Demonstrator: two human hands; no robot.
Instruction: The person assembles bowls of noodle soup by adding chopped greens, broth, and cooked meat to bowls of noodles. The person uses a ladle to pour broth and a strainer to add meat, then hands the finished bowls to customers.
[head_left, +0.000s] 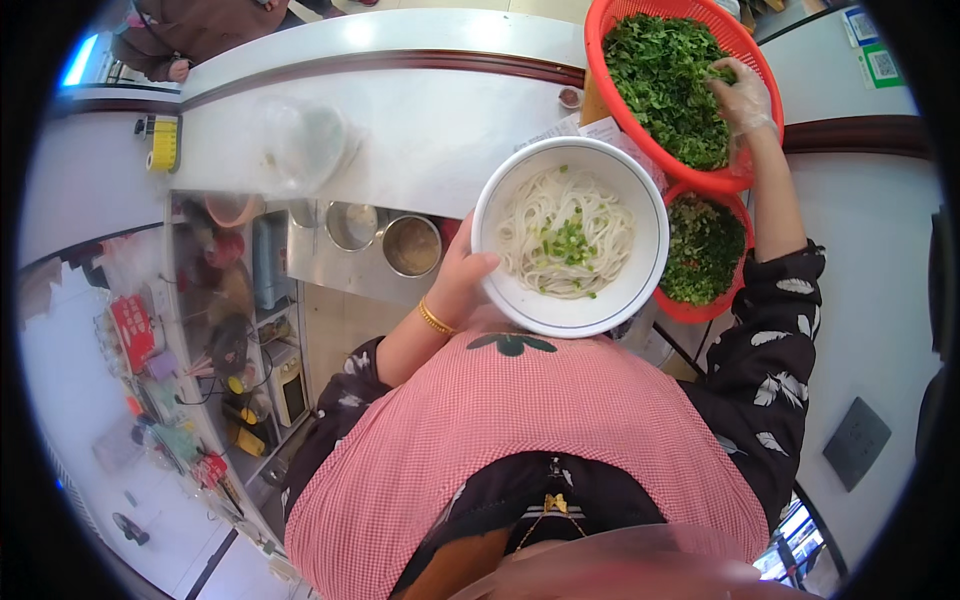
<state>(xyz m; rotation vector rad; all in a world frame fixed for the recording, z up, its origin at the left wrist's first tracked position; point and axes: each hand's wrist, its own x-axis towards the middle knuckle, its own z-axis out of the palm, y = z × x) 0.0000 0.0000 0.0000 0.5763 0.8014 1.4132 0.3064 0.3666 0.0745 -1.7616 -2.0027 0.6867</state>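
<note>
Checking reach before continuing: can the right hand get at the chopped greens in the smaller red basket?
Likely yes: the right hand is close, at the larger red basket; the chopped greens look mostly exposed, though that basket and the bowl partly hide the smaller basket.

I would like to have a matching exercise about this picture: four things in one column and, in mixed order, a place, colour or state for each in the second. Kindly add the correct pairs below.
Things:
1. Left hand
2. Right hand
3. Noodles
4. Apron

Descriptions:
A. pink, with a fine check
B. inside the white bowl, under chopped green pieces
C. bare, holding the bowl's side
D. in a clear glove, at the leafy greens

Pairs: 1-C, 2-D, 3-B, 4-A
</note>
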